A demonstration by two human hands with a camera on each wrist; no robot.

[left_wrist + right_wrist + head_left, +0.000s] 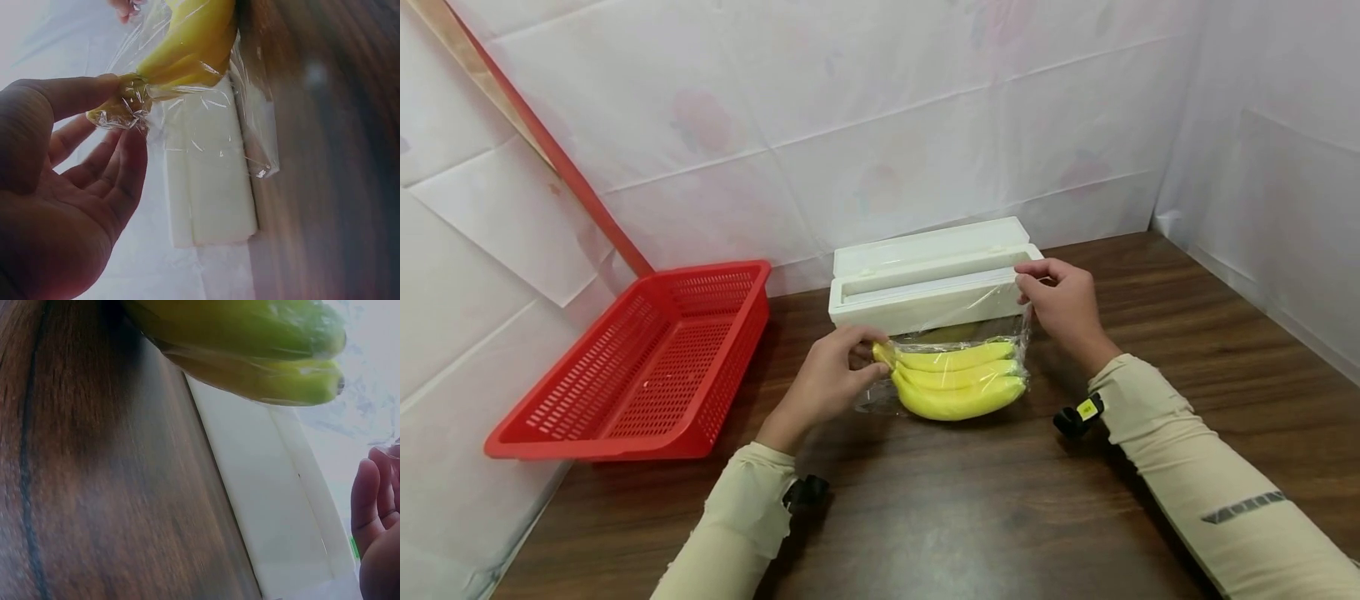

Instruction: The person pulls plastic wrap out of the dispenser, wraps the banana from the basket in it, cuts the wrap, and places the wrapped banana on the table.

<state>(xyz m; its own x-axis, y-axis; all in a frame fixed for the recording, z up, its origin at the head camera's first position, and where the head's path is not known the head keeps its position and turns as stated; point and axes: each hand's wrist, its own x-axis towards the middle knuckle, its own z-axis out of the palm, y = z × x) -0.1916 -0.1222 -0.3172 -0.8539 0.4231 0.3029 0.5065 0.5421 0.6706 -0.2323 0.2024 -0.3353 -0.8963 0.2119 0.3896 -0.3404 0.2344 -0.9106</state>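
The left hand [829, 379] pinches the stem end of the bananas [957, 379] through the cling film [951, 325], thumb above and fingertips below. The left wrist view confirms it: the film is bunched and wrinkled around the stem between the thumb and the fingers [128, 159], with the remaining fingers loosely spread. This grip appears meant to pin the wrap against the fruit and keep the bunch from sliding.

The right hand [1063, 304] is at the right end of the film dispenser [928, 279], thumb and forefinger closed narrowly at the box's front edge where the sheet leaves it. It appears to hold the film's edge taut there; the right wrist view shows only curled fingertips [375, 500] beside the white box, so whether they grip film or box wall cannot be settled.

The bananas lie on the wooden table [1000, 500], just in front of the dispenser and between the two hands, with the clear sheet running from the box down over them. The dispenser's lid stands open toward the back wall. A red basket [647, 367] sits well apart to the left, tilted against the white-covered wall.
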